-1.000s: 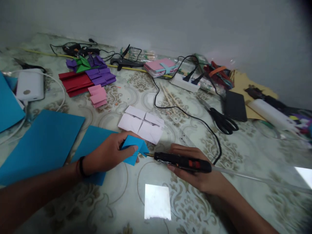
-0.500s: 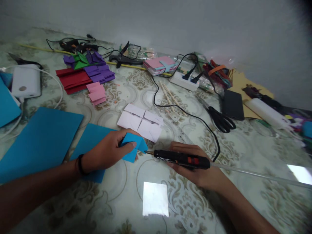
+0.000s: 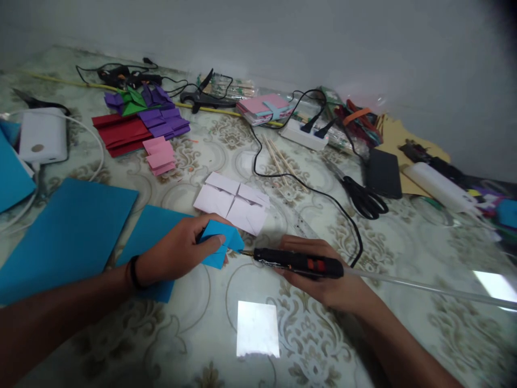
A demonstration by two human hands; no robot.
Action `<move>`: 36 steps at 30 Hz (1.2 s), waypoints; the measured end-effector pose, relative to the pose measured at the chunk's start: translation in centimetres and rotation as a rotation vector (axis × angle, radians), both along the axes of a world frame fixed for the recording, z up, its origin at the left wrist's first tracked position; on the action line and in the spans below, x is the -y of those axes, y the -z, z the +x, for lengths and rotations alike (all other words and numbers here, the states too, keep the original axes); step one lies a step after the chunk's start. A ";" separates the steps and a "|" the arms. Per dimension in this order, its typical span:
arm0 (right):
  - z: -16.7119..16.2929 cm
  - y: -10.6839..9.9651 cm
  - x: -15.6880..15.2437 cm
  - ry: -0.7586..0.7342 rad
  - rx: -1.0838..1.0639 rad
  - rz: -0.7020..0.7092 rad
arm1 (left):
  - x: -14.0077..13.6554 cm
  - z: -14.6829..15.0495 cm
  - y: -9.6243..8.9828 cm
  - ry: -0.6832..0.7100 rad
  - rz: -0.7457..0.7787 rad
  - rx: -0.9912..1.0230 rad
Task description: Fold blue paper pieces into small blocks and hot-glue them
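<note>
A small folded piece of blue paper [image 3: 221, 237] is pinched between the thumb and fingers of my left hand [image 3: 183, 250]. My right hand [image 3: 323, 275] grips a black hot glue gun [image 3: 298, 262] with a clear glue stick [image 3: 416, 289] jutting from its back end. The gun's metal nozzle meets the lower right edge of the blue paper. Beneath my left wrist lies a blue sheet [image 3: 151, 226]. Just beyond my hands rests a folded white paper [image 3: 232, 200]. My right palm and some fingers are hidden behind the gun.
Blue card [image 3: 72, 231] lies at left near a white power bank [image 3: 43, 134]. Folded pink paper [image 3: 159, 156], red paper [image 3: 121, 132] and purple paper [image 3: 163, 123] sit farther back. Scissors [image 3: 361, 196], wooden sticks [image 3: 278, 156], a power strip [image 3: 305, 134] and the gun's black cable [image 3: 323, 188] are beyond my right hand.
The glue gun has shifted slightly left, bringing its nozzle onto the edge of the blue paper. My left hand keeps the paper in nearly the same place.
</note>
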State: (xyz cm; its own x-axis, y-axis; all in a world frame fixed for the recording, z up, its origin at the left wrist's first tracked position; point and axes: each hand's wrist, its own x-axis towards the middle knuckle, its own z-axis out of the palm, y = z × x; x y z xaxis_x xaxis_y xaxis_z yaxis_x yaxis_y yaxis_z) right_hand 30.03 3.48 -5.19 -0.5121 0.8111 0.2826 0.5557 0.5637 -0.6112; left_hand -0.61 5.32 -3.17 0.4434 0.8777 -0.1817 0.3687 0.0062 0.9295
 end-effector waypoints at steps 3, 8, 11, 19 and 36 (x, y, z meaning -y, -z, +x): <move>0.1 -0.1 0.0 0.018 -0.001 0.048 | -0.1 0.0 0.0 0.007 0.005 0.006; -0.4 -0.9 -0.4 -0.019 0.014 -0.015 | 0.1 0.1 -0.4 0.025 0.029 -0.023; -0.6 -1.3 -0.5 -0.042 0.030 -0.098 | 0.1 0.2 -0.4 0.022 0.020 -0.010; 0.3 0.4 0.1 0.085 -0.043 -0.039 | 0.1 0.3 -0.3 0.030 0.076 -0.061; 0.4 0.7 0.3 0.086 -0.007 -0.012 | 0.1 0.2 -0.5 0.129 0.143 -0.164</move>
State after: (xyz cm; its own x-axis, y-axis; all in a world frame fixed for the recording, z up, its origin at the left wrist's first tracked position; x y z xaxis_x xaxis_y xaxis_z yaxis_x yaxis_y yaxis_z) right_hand 30.47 3.21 -5.87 -0.4383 0.8553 0.2764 0.5971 0.5069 -0.6217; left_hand -0.41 5.21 -2.63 0.5281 0.8379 -0.1383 0.5038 -0.1780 0.8453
